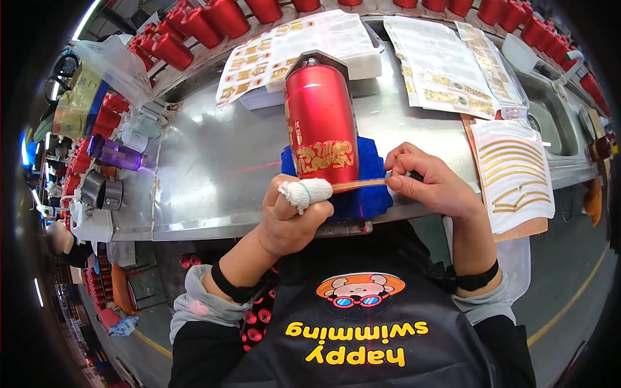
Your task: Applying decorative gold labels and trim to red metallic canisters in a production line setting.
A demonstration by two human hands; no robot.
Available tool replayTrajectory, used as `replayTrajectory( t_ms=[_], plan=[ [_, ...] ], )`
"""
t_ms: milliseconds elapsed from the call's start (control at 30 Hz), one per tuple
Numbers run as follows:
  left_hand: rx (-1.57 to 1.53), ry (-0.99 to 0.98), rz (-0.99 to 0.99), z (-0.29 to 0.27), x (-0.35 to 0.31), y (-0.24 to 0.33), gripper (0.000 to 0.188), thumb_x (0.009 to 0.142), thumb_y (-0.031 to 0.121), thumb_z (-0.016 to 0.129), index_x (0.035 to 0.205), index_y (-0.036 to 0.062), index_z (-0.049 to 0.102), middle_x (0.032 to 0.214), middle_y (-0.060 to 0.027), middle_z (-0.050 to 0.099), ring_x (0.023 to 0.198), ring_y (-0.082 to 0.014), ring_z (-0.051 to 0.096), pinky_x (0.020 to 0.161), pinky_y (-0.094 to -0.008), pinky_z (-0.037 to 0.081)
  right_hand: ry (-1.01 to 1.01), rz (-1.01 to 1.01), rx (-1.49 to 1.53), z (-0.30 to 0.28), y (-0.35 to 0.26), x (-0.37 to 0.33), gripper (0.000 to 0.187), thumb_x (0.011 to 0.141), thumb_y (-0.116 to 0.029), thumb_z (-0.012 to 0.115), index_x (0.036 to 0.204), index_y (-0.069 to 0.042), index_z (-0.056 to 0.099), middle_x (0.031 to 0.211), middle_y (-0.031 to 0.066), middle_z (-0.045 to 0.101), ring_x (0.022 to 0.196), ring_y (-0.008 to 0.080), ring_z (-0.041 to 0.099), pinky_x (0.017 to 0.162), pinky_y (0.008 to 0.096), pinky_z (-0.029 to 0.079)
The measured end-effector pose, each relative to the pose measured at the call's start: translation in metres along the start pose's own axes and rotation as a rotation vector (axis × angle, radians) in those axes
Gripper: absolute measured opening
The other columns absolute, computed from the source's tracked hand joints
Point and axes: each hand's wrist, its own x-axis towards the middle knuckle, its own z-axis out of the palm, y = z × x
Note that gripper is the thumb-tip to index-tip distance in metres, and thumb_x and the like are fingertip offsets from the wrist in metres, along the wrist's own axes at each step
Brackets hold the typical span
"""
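A red metallic canister (321, 107) with a gold dragon picture lies on its side in front of me, on a blue cloth (369, 158). Across its near end runs a thin gold strip (359, 184). My left hand (291, 223) is closed at the strip's left end, pressed against the canister; a white cloth cover (304, 194) with a green band wraps one of its digits. Between thumb and fingertips, my right hand (440, 184) pinches the strip's right end, holding it out from the canister. Something small and dark shows beside those fingers, too hidden to name.
Curved gold strips (514, 171) lie on a white sheet at the right. Decal sheets (440, 64) spread across the back of the metal table (213, 174), near a sink (550, 123). Several red canisters (223, 19) line the far edge. A purple bottle (116, 152) lies left.
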Motion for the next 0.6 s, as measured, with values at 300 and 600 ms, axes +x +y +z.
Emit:
replayTrajectory(
  t_ms=[300,600],
  plan=[
    [0.103,-0.159,0.192,-0.006,0.021,-0.001,0.024,0.058,0.010,0.069,0.081,0.0157,0.068,0.112,-0.0013,0.058,0.085,-0.0230,0.052,0.072,-0.0337,0.046,0.018,0.006,-0.013,-0.001,-0.001,-0.002,0.021,0.093,-0.020,0.064,0.081,-0.005,0.056,0.106,0.0048,0.051,0.091,0.0109,0.045,0.080,0.0247,0.038],
    [0.013,0.041,-0.003,0.002,-0.004,-0.005,0.026,0.064,0.001,0.076,0.082,0.0126,0.061,0.104,-0.0079,0.059,0.083,-0.0274,0.055,0.069,-0.0376,0.046,-0.009,-0.132,-0.028,-0.003,-0.032,-0.004,0.020,0.092,-0.019,0.063,0.081,-0.003,0.056,0.102,0.0076,0.053,0.088,0.0135,0.049,0.077,0.0256,0.041]
  ],
)
